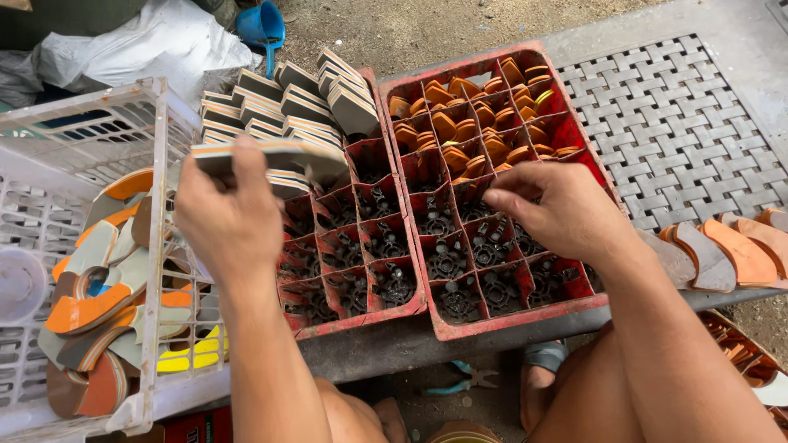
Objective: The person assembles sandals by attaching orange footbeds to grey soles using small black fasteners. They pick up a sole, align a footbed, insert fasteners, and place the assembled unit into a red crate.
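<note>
Head view: the left hand (234, 215) grips a flat grey-and-white foam sole piece (271, 156), thumb over its near edge, holding it level above the left red crate (361, 316). That crate's far compartments are packed with upright grey layered pieces (300, 102); its near ones are unfilled. The right hand (558, 205) is curled narrow, fingertips pinched low over the right red crate (517, 316), just right of the left crate; whether it holds anything I cannot tell. Orange cut pieces (460, 123) fill that crate's far cells.

Risk, as I judge it: the held piece is gripped at one end only, so it could tip and fall into the dark near cells or knock the leaning grey stacks over.

Left of the left crate stands a white plastic basket (156, 246) of orange and grey offcuts (90, 303), its wall close to the left wrist. Right of the crates lie brown and orange curved pieces (730, 250) on the grey counter (689, 123).
</note>
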